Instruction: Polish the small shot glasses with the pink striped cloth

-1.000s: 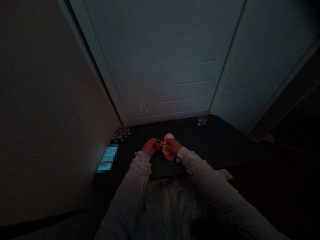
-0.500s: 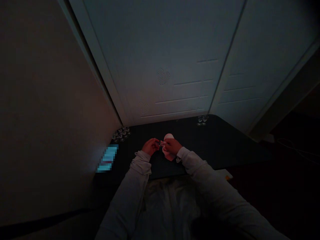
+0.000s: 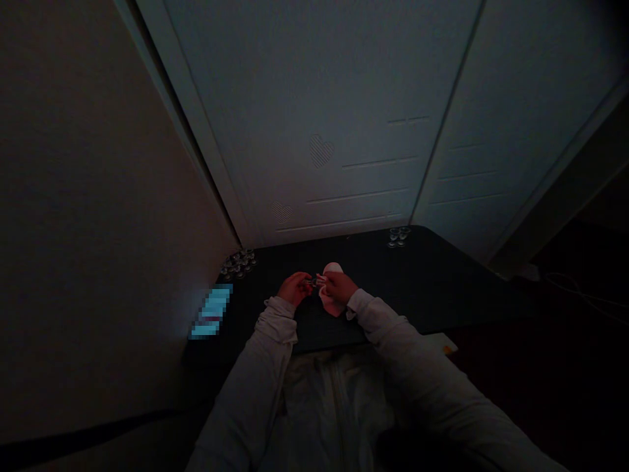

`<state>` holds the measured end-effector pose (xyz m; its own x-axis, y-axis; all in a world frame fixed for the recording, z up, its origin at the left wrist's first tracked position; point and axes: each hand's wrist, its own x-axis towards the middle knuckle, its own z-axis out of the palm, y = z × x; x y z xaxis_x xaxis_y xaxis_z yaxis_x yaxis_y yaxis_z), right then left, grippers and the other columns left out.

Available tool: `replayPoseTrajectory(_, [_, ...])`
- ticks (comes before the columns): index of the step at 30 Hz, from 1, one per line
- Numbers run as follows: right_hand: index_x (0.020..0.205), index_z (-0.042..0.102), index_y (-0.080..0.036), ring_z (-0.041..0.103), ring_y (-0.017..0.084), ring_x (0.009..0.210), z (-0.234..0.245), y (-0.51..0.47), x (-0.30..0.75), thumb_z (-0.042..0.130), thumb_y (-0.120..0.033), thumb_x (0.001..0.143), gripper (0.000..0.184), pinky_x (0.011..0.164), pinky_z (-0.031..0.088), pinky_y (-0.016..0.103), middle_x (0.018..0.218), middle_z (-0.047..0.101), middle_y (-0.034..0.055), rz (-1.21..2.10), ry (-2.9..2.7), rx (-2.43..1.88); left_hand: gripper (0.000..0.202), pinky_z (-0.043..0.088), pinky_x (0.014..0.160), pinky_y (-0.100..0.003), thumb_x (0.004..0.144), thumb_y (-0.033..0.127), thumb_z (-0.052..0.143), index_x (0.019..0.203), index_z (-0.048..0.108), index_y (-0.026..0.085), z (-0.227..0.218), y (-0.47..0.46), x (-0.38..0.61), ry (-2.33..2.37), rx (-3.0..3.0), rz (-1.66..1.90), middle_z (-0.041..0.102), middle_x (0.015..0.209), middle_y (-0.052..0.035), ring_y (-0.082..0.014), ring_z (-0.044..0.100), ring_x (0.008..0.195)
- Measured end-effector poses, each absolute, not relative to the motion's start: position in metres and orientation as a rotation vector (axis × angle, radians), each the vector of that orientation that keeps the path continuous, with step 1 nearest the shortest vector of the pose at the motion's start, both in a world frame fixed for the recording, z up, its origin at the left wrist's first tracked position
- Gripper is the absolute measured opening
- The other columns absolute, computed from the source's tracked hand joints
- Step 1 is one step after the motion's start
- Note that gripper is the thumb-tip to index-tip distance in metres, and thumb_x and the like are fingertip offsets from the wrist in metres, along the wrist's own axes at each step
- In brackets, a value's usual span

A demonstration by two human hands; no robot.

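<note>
In dim light, my left hand is closed around a small stemmed glass above the dark table. My right hand grips a pale pinkish cloth, whose folds hang below the fingers and stick up behind them. A bit of the cloth meets the glass between the two hands. Most of the glass is hidden by my left fingers.
Several small stemmed glasses crowd the table's far left corner. More small glasses stand at the back right of the table. A lit, blurred-out screen leans by the left wall. White panels rise behind.
The glass and the cloth edge have shifted very slightly between my hands. Both arms stay nearly where they were.
</note>
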<state>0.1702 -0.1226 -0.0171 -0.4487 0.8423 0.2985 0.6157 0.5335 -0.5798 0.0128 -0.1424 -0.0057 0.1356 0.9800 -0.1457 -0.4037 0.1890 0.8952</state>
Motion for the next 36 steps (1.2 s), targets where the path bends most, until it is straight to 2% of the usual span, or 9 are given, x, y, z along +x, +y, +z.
replayPoseTrajectory(14, [0.074,0.050,-0.016,0.045,0.010,0.062,-0.019,-0.120,0.171,0.033,-0.019,0.075,0.018,0.058,0.032,0.020,0.069,0.053,0.0017,0.611,-2.100,-1.161,0.011,0.037,0.045,-0.022,0.062,0.022,0.053,0.068,0.052,0.013,-0.005,-0.142,0.012,0.927,0.785,1.166,0.050,0.046,0.0006,-0.0100,0.050,0.045])
replayPoseTrajectory(19, [0.071,0.048,-0.017,0.043,0.010,0.057,-0.016,-0.122,0.171,0.028,-0.032,0.079,0.027,0.055,0.033,0.021,0.063,0.048,-0.0005,0.685,-1.879,-1.153,0.013,0.037,0.047,-0.023,0.061,0.024,0.054,0.068,0.051,0.014,-0.007,-0.139,0.007,0.921,0.749,1.215,0.050,0.048,0.0014,-0.0097,0.050,0.046])
replayPoseTrajectory(25, [0.079,0.049,-0.017,0.046,0.011,0.065,-0.011,-0.125,0.172,0.023,-0.044,0.080,0.037,0.061,0.037,0.022,0.071,0.052,0.0001,0.750,-1.561,-1.069,0.016,0.037,0.048,-0.023,0.060,0.025,0.057,0.070,0.052,0.013,-0.007,-0.139,0.006,0.940,0.803,1.196,0.052,0.050,0.0008,-0.0105,0.051,0.049])
replayPoseTrajectory(28, [0.080,0.050,-0.017,0.048,0.012,0.070,-0.011,-0.125,0.172,0.021,-0.044,0.080,0.039,0.066,0.038,0.023,0.073,0.053,0.0013,0.722,-1.541,-1.044,0.021,0.037,0.050,-0.023,0.058,0.026,0.060,0.073,0.053,0.012,-0.004,-0.145,0.010,0.927,0.875,1.134,0.055,0.054,-0.0005,-0.0103,0.052,0.052])
replayPoseTrajectory(36, [0.097,0.051,-0.016,0.047,0.016,0.092,-0.012,-0.122,0.171,0.022,-0.044,0.081,0.044,0.083,0.035,0.031,0.097,0.053,0.0081,0.605,-1.623,-1.042,0.029,0.038,0.058,-0.024,0.055,0.026,0.066,0.078,0.055,0.011,0.001,-0.155,0.017,0.871,0.982,0.995,0.058,0.063,-0.0027,-0.0092,0.053,0.057])
